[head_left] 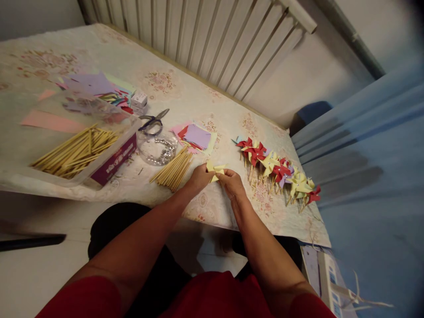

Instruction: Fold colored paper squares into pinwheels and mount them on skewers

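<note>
Between my two hands is a yellow paper pinwheel (pixel 216 168), its blades folded inward. My left hand (pixel 200 176) is closed on its left side, and my right hand (pixel 232 181) pinches it from the right and below. The fingertips hide part of the paper, and I cannot make out a stick on it. Just left of my left hand lies a bundle of thin wooden sticks (pixel 174 170). Behind it is a stack of coloured paper squares (pixel 196 136). To the right of my hands, finished pinwheels (pixel 281 170) in red, yellow and purple lie in a row.
A clear round dish (pixel 158 150) of small shiny pins sits beside scissors (pixel 154 123). At the left stands a plastic box (pixel 114 161) of sticks, with paper scraps (pixel 89 84) and a small white box (pixel 139 99) behind. A radiator (pixel 198 39) and blue curtain (pixel 374 154) border the table.
</note>
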The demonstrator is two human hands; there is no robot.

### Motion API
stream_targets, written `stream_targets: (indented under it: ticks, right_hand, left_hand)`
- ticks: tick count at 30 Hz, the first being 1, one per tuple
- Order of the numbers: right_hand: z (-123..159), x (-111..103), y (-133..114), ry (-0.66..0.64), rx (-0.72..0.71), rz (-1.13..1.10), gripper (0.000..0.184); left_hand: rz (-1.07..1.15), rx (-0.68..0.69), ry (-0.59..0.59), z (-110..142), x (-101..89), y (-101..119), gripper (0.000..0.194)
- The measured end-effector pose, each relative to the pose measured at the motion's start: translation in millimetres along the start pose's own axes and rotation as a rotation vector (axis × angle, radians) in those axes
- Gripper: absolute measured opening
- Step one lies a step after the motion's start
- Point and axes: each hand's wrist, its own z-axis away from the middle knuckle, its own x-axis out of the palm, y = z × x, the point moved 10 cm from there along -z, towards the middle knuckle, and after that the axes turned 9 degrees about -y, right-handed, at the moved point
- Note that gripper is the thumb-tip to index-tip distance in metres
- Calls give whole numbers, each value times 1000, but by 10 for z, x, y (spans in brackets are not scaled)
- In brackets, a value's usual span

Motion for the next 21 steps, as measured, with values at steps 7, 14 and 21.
stream_targets:
  ticks: [7, 14, 21]
  right_hand:
    - [-21, -35, 18, 32, 13, 35, 30]
    - [-14, 4, 31, -31, 35, -30, 29]
    - [-15, 3, 52, -10, 50, -49, 30]
  left_hand:
    - [176, 5, -5, -9, 20, -36, 34]
    - [161, 7, -29, 24, 43, 33, 32]
    - [68, 22, -25, 54, 35, 101, 27]
